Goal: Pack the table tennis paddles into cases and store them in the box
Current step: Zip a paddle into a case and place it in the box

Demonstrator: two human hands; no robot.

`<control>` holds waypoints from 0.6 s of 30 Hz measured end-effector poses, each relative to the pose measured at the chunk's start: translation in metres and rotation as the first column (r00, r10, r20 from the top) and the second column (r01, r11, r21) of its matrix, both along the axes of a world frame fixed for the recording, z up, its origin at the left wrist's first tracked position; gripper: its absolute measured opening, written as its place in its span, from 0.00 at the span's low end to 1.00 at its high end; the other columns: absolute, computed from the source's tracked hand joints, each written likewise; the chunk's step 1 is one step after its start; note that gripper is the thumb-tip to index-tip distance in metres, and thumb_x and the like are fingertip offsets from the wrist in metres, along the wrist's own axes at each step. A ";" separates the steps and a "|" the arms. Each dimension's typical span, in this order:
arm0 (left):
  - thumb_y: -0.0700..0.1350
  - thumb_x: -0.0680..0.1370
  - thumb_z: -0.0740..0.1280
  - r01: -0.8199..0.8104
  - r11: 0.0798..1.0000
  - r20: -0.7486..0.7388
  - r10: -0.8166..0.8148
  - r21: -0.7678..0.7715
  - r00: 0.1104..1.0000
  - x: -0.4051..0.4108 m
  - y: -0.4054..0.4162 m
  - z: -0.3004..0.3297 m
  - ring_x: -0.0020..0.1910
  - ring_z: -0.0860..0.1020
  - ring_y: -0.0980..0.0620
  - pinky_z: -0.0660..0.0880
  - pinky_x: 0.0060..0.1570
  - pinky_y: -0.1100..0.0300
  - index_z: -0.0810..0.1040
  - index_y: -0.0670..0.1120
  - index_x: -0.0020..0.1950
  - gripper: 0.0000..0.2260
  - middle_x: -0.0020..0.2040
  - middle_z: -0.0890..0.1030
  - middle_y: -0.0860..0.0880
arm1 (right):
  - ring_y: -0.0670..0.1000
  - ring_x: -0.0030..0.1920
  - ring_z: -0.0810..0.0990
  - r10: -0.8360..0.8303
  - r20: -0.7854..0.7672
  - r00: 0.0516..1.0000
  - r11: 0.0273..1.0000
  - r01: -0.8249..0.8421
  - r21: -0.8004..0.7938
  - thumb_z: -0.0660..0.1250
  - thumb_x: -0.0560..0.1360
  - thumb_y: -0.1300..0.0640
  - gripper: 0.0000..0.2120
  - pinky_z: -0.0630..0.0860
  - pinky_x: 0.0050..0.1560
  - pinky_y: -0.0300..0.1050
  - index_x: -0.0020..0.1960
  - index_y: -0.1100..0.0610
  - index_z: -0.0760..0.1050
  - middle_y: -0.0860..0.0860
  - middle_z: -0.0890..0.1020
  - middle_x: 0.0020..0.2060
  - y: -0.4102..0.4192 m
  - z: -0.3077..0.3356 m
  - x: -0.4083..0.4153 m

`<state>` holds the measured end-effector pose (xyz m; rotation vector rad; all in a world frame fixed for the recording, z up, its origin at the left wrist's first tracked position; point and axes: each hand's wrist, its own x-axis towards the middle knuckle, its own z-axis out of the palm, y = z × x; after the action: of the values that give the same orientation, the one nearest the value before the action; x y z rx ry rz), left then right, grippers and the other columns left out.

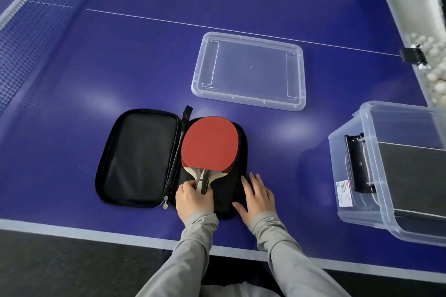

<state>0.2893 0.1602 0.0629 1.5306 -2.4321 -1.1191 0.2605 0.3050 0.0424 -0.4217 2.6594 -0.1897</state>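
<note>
The blue counter (120, 55) fills most of the view, its far side cut off at the top; a net (26, 38) crosses its far-left corner, well away from both hands. To the right of the right hand, a clear plastic box (350, 152) stands on the counter, cut off by the frame's right edge. Inside it lies a flat dark thing, probably a packed case, though what it is cannot be made out; a white label sits on the box's near wall. Beyond the hands lies the box's clear lid (248, 38), flat on the counter and holding nothing. At the far right edge a trough of white balls (436, 75) is blurred and partly cut off.

Just ahead of the hands lies an open black case (135, 157), unzipped and spread flat. Its left half holds nothing; its right half holds a red paddle (210, 144), with the edge of a second one seemingly showing beneath it, mostly hidden. The left hand (193, 200) grips the paddle's handle, fingers curled round it and hiding its end. The right hand (257, 194) rests flat with straight fingers on the case's right edge, holding nothing.
</note>
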 end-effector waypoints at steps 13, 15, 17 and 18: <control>0.41 0.68 0.73 0.099 0.994 -0.054 -0.097 0.046 0.994 -0.002 -0.002 -0.013 0.53 0.74 0.42 0.68 0.52 0.54 0.74 0.38 0.50 0.15 0.50 0.77 0.41 | 0.50 0.76 0.43 -0.017 0.006 1.000 1.000 0.017 0.005 0.58 0.76 0.41 0.33 0.52 0.73 0.50 0.76 0.50 0.49 0.49 0.47 0.77 -0.001 -0.002 0.001; 0.41 0.68 0.73 0.114 0.992 -0.049 -0.111 0.060 0.993 0.001 -0.003 -0.014 0.52 0.74 0.43 0.68 0.51 0.55 0.75 0.38 0.50 0.15 0.50 0.77 0.42 | 0.50 0.76 0.43 -0.020 0.011 1.000 1.000 0.020 0.011 0.58 0.76 0.41 0.33 0.52 0.73 0.50 0.76 0.50 0.49 0.49 0.47 0.77 -0.001 -0.001 0.001; 0.41 0.68 0.73 0.136 0.988 -0.050 -0.133 0.067 0.990 0.005 -0.004 -0.014 0.52 0.74 0.43 0.69 0.51 0.54 0.74 0.38 0.50 0.15 0.49 0.77 0.42 | 0.50 0.76 0.43 -0.022 0.012 1.000 1.000 0.021 0.016 0.58 0.76 0.41 0.34 0.53 0.73 0.50 0.76 0.50 0.49 0.49 0.47 0.77 -0.001 0.000 0.002; 0.41 0.68 0.73 0.145 0.987 -0.050 -0.141 0.073 0.989 0.006 -0.005 -0.013 0.52 0.74 0.43 0.69 0.51 0.54 0.74 0.38 0.51 0.15 0.50 0.77 0.42 | 0.50 0.76 0.43 -0.026 0.014 1.000 1.000 0.025 0.018 0.58 0.76 0.41 0.34 0.53 0.73 0.50 0.76 0.50 0.49 0.49 0.47 0.77 -0.002 0.000 0.002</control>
<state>0.2952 0.1549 0.0494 1.3526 -2.5319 -1.2700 0.2621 0.3034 0.0427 -0.3796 2.6516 -0.1764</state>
